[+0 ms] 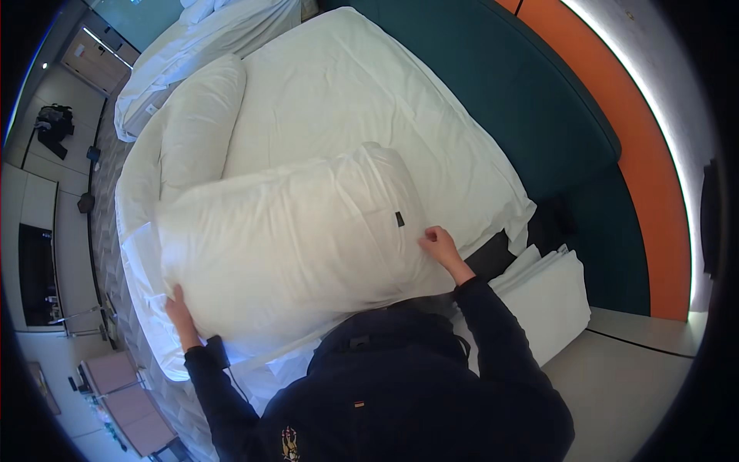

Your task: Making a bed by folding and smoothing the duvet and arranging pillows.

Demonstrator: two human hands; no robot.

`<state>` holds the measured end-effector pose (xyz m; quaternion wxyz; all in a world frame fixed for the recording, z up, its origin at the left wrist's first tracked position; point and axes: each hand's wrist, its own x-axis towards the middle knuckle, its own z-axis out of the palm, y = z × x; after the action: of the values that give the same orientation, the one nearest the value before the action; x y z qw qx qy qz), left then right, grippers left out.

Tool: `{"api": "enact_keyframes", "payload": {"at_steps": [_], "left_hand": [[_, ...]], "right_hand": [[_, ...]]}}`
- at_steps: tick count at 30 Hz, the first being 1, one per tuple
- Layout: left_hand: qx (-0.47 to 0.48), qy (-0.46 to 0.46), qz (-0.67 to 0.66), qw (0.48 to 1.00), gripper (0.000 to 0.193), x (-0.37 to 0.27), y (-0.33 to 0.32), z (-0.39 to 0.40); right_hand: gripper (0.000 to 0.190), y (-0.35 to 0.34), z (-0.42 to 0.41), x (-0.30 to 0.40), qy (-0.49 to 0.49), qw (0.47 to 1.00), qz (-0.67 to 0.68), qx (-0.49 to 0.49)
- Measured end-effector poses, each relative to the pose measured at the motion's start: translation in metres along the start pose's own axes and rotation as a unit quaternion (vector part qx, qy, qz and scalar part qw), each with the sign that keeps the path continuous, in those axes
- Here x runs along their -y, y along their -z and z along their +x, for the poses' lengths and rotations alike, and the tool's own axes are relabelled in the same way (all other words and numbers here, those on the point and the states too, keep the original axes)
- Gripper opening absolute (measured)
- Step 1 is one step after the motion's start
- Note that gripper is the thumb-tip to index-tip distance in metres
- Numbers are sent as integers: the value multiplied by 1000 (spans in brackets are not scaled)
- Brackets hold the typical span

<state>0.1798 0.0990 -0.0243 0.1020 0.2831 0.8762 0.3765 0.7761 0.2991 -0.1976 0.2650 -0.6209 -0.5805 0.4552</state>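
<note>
A large pillow in a white case point(288, 242) lies across the near part of a bed, its small black tag towards the right end. My left hand point(180, 315) rests against the pillow's lower left corner; its fingers are partly hidden at the edge, so its grip cannot be told. At the pillow's right end is my right hand point(440, 243), with curled fingers at the case; whether they pinch the cloth is unclear. A second white pillow or rolled bedding point(202, 124) lies along the bed's left side, beyond the first. A white sheet point(346, 86) covers the mattress.
Folded white linen point(540, 306) sits at the right, beside a pale cabinet top point(623, 369). A dark green headboard point(508, 98) runs along the right. Another bed with white bedding point(213, 46) stands at the upper left. Patterned floor point(112, 231) shows along the left side.
</note>
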Motion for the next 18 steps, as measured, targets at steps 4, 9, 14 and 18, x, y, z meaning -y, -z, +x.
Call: {"api": "enact_keyframes", "payload": {"at_steps": [4, 9, 14, 18], "left_hand": [[-20, 48, -6, 999, 45, 86, -22, -12], [8, 73, 115, 991, 42, 80, -18, -2], [-155, -145, 242, 947, 39, 9, -32, -6], [-73, -305, 154, 937, 37, -104, -89, -45]], "right_hand": [[52, 4, 4, -14, -63, 996, -64, -18], [65, 10, 3, -3, -158, 985, 23, 59], [60, 21, -5, 47, -139, 989, 17, 56], [49, 25, -9, 65, -74, 995, 67, 9]]}}
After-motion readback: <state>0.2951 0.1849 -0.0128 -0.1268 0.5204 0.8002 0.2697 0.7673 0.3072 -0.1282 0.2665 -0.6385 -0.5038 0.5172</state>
